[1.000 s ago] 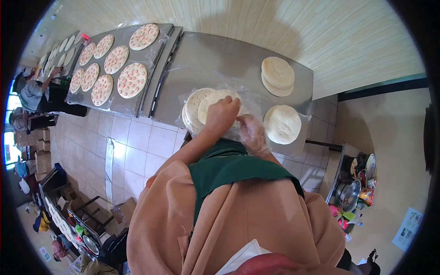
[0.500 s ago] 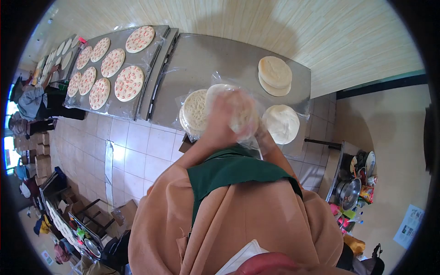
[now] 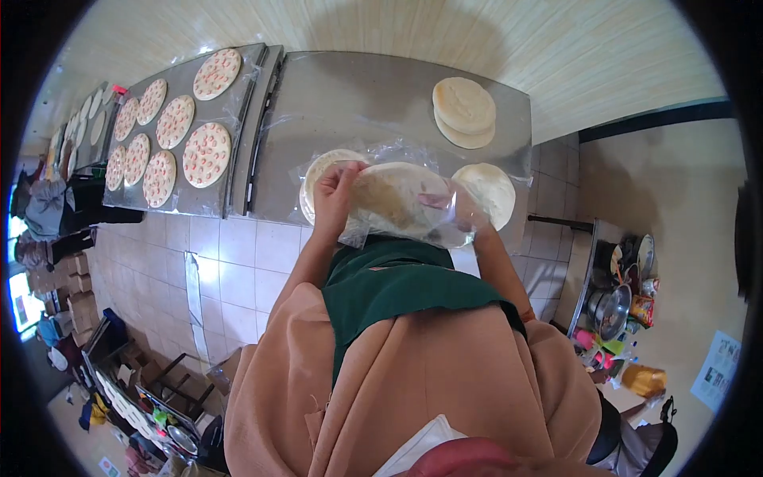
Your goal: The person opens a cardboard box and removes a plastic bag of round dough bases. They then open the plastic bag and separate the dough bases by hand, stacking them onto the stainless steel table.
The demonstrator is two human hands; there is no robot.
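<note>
Between my hands is a clear plastic bag (image 3: 397, 199) with a pale round flatbread seen through it, held just over the table's front edge. My left hand (image 3: 335, 187) pinches the bag's left side, above a stack of flatbreads (image 3: 310, 191). The fingers of my right hand (image 3: 461, 213) show through the plastic at the bag's right side, closed on it, partly blurred. Beside that hand a white round flatbread (image 3: 493, 195) lies at the table's right edge. Two more flatbreads (image 3: 463, 107) overlap farther back.
Topped rounds (image 3: 175, 122) lie on a metal table (image 3: 246, 95) to the left. Co-workers (image 3: 52, 207) stand at the far left. A side table with metal bowls (image 3: 612, 310) is at the right. A wall (image 3: 381, 28) rises behind the metal tabletop (image 3: 350, 95).
My hands have moved apart, my left hand leftward and my right hand rightward. The bag is now lifted and stretched between them. The camera view has shifted slightly.
</note>
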